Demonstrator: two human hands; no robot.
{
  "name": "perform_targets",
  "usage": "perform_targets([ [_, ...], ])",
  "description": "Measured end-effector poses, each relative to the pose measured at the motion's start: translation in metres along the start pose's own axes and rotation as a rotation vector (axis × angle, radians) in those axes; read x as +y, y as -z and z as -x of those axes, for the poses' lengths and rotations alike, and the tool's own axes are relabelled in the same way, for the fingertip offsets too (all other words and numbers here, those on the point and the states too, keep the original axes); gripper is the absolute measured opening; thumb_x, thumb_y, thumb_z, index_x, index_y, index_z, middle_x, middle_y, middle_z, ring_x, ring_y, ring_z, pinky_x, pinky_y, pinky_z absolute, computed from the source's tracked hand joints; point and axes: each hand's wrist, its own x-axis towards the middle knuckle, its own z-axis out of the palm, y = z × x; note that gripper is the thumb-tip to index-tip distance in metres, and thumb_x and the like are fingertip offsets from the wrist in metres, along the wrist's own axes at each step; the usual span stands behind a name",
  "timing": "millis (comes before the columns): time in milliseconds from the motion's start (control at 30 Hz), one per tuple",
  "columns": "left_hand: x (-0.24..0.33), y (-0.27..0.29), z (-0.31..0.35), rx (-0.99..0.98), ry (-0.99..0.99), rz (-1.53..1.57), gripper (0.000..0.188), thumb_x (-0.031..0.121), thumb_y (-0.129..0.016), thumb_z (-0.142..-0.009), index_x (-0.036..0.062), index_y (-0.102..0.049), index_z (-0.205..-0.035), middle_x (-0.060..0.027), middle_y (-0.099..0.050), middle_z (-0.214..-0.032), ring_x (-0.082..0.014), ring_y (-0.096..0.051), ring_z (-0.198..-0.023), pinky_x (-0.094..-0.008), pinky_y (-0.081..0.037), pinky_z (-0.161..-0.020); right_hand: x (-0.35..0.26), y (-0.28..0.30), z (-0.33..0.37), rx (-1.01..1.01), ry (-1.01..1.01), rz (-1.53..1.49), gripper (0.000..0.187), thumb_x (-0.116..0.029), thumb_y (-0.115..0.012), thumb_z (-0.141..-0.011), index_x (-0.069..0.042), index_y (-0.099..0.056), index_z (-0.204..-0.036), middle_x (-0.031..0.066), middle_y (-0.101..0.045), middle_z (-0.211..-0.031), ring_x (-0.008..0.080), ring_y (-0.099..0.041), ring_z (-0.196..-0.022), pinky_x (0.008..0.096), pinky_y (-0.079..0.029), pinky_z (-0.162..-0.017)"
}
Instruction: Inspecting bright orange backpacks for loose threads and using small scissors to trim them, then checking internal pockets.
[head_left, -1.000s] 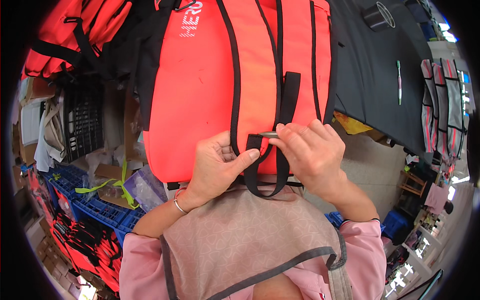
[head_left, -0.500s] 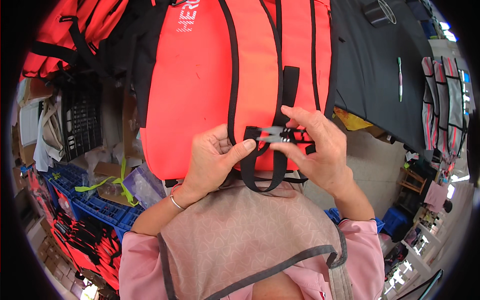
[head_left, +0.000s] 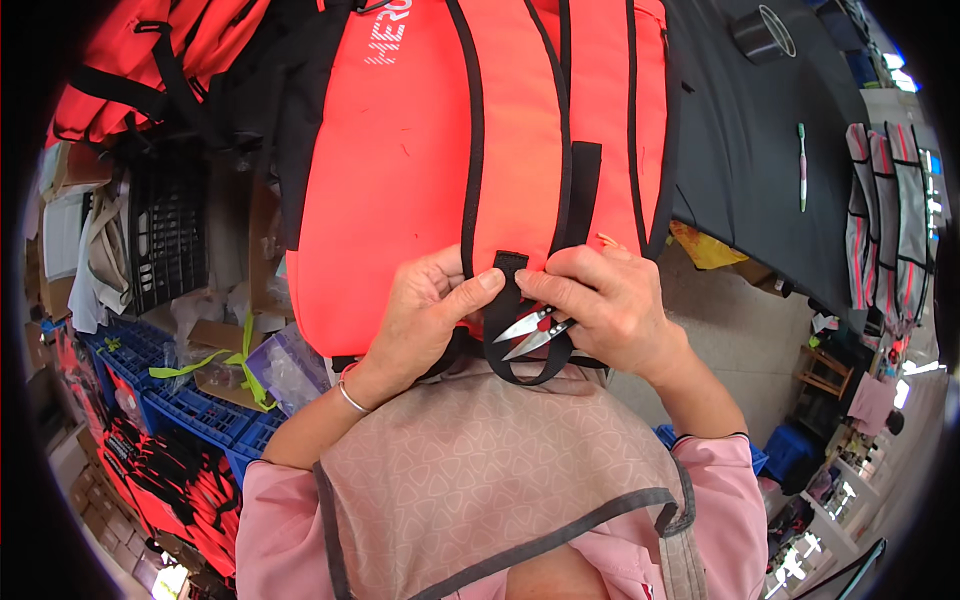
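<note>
A bright red-orange backpack (head_left: 385, 190) with black edging lies on the dark tabletop in front of me. Down its middle runs a padded shoulder strap (head_left: 517, 150), whose lower end carries black webbing (head_left: 511, 262) that hangs in a loop. My left hand (head_left: 425, 305) pinches the strap's lower end beside this webbing, thumb on top. The thread snips (head_left: 527, 326) sit in my right hand (head_left: 620, 305), their two pointed blades apart and aimed left across the loop. Thumb and forefinger of that hand meet at the webbing's edge. The snips' handles are hidden in the palm.
On the black table (head_left: 750, 160) at right are a toothbrush (head_left: 802, 168) and a dark cup (head_left: 763, 36). Grey straps (head_left: 882, 220) hang beyond. To my left stand blue crates (head_left: 195, 408), a black crate (head_left: 168, 235) and more red-orange bags (head_left: 180, 490).
The snips have swung down from the strap end into my right palm, blades now spread. My right fingers have moved left to the webbing; my left hand stays nearly in place.
</note>
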Motion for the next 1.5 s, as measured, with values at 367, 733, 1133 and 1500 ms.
perform_targets([
  [367,-0.010,0.006,-0.010,0.087,-0.055,-0.043,0.027,0.014,-0.061,-0.097,-0.0037,-0.063,-0.117,-0.0088,-0.071,-0.099,-0.0111,-0.068,-0.081,-0.0260,-0.057,-0.071,0.007,0.008,0.010,0.115,-0.631,-0.941,0.010,-0.002,-0.066,-0.088,-0.003,-0.058,-0.080,0.0024,-0.053,-0.088,0.0062,-0.046,-0.068,0.0205,-0.034,-0.058],
  [733,-0.005,0.003,-0.007,0.032,-0.039,-0.024,0.025,0.013,-0.061,-0.096,-0.0038,-0.063,-0.114,-0.0098,-0.071,-0.101,-0.0121,-0.068,-0.085,-0.0270,-0.058,-0.073,0.009,-0.015,0.007,0.042,-0.010,0.017,0.038,-0.004,-0.075,-0.058,-0.005,-0.071,-0.096,0.0034,-0.060,-0.078,0.0170,-0.058,-0.058,0.0294,-0.044,-0.049],
  [1133,-0.008,0.000,-0.010,0.047,-0.039,-0.047,0.024,0.013,-0.060,-0.097,-0.0031,-0.063,-0.114,-0.0075,-0.070,-0.098,-0.0102,-0.067,-0.083,-0.0253,-0.057,-0.073,0.010,-0.022,0.001,0.136,-0.204,-0.247,0.013,0.003,-0.066,-0.082,-0.002,-0.057,-0.089,0.0070,-0.049,-0.085,0.0161,-0.051,-0.065,0.0292,-0.045,-0.058],
  [1500,-0.013,0.004,-0.013,0.071,0.005,-0.026,0.023,0.016,-0.061,-0.097,-0.0017,-0.065,-0.112,-0.0064,-0.070,-0.096,-0.0094,-0.067,-0.080,-0.0246,-0.057,-0.069,-0.004,-0.033,0.000,0.084,-0.330,-0.338,0.012,0.012,-0.056,-0.085,0.002,-0.054,-0.090,0.0108,-0.056,-0.078,0.0183,-0.054,-0.060,0.0288,-0.045,-0.056],
])
